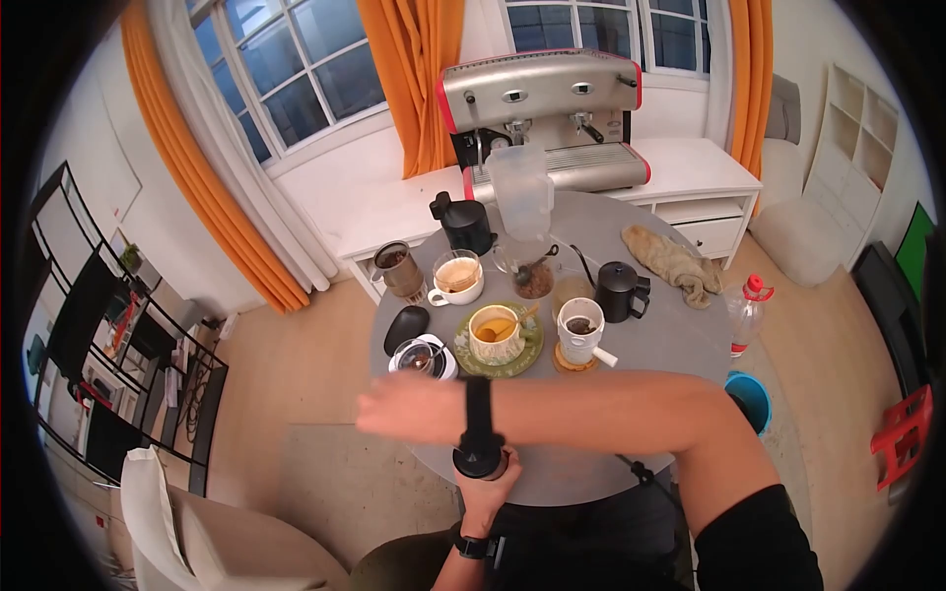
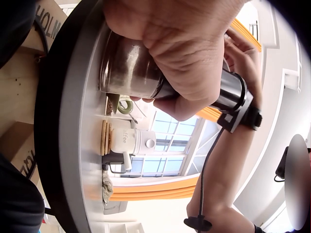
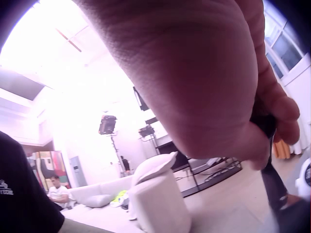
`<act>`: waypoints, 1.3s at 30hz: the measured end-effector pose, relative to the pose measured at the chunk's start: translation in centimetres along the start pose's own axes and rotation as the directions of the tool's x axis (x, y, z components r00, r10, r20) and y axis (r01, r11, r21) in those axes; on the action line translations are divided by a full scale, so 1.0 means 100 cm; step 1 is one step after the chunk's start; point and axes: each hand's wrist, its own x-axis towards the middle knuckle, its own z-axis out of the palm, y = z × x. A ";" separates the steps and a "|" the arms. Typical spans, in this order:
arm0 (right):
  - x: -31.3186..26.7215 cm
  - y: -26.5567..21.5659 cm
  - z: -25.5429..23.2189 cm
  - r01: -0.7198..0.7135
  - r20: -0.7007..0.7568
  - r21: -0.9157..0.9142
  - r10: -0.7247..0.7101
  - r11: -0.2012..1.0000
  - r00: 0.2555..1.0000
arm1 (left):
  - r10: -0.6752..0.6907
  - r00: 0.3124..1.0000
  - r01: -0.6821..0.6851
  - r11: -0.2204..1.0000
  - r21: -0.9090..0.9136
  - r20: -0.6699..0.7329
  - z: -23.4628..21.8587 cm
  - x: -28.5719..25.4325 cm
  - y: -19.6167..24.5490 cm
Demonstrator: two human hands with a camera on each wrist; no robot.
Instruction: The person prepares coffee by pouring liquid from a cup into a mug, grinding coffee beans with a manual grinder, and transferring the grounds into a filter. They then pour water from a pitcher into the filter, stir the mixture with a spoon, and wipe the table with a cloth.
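Note:
Near the table's front edge, my left hand [image 1: 488,497] [image 2: 180,53] grips a cylinder [image 1: 480,461] with a clear lower body [image 2: 129,65] and a black upper part. My right forearm crosses over it in the head view, and the right hand [image 1: 404,409] is blurred there, left of the cylinder. In the right wrist view, fingers of the right hand [image 3: 194,87] pinch the end of a thin black handle [image 3: 273,182]. The handle's far end is blurred. The left wrist view shows the right hand [image 2: 243,58] behind the cylinder's top.
On the round grey table [image 1: 670,350] are a patterned cup [image 1: 496,340], a white dripper [image 1: 579,330], a black kettle [image 1: 618,293], a white cup [image 1: 457,281], a glass on a white device [image 1: 439,361], a clear pitcher [image 1: 522,192] and a cloth [image 1: 670,261].

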 end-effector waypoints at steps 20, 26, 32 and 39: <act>-0.130 -0.134 -0.040 0.274 -0.126 0.226 -0.251 0.935 0.960 | -0.003 0.998 -0.001 0.998 0.056 0.064 -0.005 0.004 -0.017; 0.000 -0.064 0.054 0.345 -0.520 -0.089 -0.339 0.934 0.784 | -0.095 0.989 0.086 0.993 -0.080 -0.110 -0.015 -0.008 -0.108; -0.032 0.036 -0.013 -0.120 -0.012 -0.038 0.119 0.992 0.993 | 0.063 0.996 -0.067 0.996 0.054 0.071 -0.004 0.005 -0.004; -0.178 -0.020 -0.065 -0.347 0.067 -0.089 0.353 0.934 0.933 | 0.033 0.996 -0.038 0.997 0.064 0.079 -0.007 0.006 -0.016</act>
